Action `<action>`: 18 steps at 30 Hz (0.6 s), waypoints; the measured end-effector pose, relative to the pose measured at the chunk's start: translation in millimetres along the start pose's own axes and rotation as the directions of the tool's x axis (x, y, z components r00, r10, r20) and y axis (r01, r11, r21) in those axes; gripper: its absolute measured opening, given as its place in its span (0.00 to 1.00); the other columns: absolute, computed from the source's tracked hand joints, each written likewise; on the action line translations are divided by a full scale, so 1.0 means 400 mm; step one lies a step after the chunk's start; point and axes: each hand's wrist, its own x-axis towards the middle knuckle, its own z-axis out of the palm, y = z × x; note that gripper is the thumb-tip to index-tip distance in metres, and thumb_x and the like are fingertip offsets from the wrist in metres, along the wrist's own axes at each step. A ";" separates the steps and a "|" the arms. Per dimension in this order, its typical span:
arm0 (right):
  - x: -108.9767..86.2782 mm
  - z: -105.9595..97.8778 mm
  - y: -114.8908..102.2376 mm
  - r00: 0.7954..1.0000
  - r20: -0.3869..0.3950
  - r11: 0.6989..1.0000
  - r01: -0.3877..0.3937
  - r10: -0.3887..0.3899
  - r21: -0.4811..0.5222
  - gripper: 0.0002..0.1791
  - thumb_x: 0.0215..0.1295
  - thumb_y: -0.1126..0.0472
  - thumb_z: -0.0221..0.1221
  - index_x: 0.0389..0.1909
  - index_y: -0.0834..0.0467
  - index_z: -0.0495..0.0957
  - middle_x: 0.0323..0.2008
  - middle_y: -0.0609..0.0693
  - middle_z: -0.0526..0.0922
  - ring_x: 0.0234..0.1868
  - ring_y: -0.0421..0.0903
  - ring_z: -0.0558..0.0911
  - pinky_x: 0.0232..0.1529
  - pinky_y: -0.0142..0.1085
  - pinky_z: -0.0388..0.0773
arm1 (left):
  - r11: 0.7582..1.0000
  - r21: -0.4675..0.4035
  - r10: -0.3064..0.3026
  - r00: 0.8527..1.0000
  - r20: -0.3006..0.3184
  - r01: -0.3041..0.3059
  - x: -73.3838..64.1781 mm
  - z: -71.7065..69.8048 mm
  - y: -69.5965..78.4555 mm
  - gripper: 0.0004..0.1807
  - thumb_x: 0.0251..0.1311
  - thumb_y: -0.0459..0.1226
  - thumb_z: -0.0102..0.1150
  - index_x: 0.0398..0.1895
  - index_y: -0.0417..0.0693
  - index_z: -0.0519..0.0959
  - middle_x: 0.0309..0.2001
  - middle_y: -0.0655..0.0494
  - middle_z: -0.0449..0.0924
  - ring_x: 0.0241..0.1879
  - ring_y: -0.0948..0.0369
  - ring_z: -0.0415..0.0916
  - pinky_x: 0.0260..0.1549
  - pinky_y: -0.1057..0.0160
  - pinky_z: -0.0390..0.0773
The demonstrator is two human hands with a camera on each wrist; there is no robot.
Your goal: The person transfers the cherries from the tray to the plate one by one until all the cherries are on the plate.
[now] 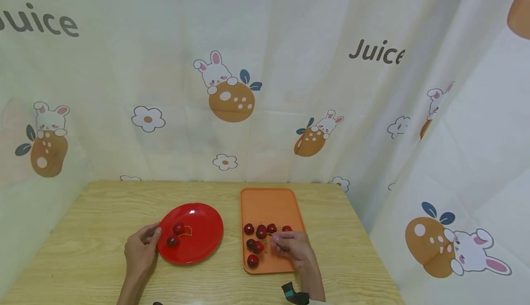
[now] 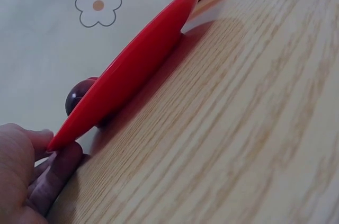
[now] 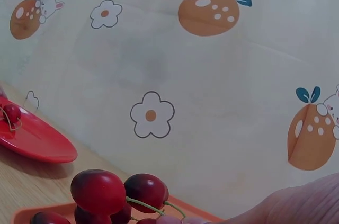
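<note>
My left hand (image 1: 141,250) grips the near-left rim of a round red plate (image 1: 204,238), thumb at the top edge and fingers beneath in the left wrist view. Two dark red cherries (image 1: 178,228) with joined stems lie toward the plate's left side. Over an orange tray (image 1: 269,206), my right hand (image 1: 293,246) pinches a thin green cherry stem (image 3: 145,206) at its fingertips. Red cherries (image 3: 98,192) hang at the ends of the stems beside those fingertips in the right wrist view. Several more cherries (image 1: 253,261) lie in the near half of the tray.
Plate and tray stand side by side on a light wood-grain table (image 1: 107,213), a strip of wood between them. A pale curtain (image 1: 174,66) printed with rabbits, fruit and flowers hangs behind the table and along its right side. A black strap (image 1: 295,293) crosses the right wrist.
</note>
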 end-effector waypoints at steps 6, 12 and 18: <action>0.000 0.011 0.000 0.999 0.029 1.000 0.026 -0.026 0.016 0.14 0.64 0.71 0.63 0.48 0.77 0.80 0.29 0.52 0.90 0.30 0.41 0.88 0.32 0.31 0.82 | 1.000 0.003 0.007 1.000 -0.010 -0.007 0.001 0.003 -0.002 0.16 0.71 0.41 0.58 0.57 0.46 0.82 0.48 0.43 0.87 0.29 0.74 0.76 0.32 0.78 0.70; 0.007 0.016 0.002 0.999 0.035 0.999 0.033 -0.034 0.016 0.14 0.64 0.72 0.63 0.47 0.77 0.81 0.29 0.52 0.90 0.30 0.41 0.89 0.31 0.31 0.83 | 1.000 0.003 0.021 1.000 -0.020 -0.021 0.004 0.004 -0.005 0.16 0.70 0.41 0.59 0.56 0.46 0.83 0.47 0.44 0.88 0.29 0.75 0.77 0.32 0.79 0.70; 0.011 0.020 0.005 0.997 0.054 0.999 0.052 -0.052 0.016 0.18 0.63 0.73 0.63 0.51 0.81 0.77 0.31 0.55 0.91 0.31 0.42 0.89 0.33 0.32 0.84 | 1.000 0.023 0.007 1.000 -0.009 -0.007 0.006 0.006 -0.012 0.16 0.71 0.42 0.58 0.57 0.48 0.83 0.47 0.46 0.88 0.29 0.74 0.76 0.32 0.76 0.71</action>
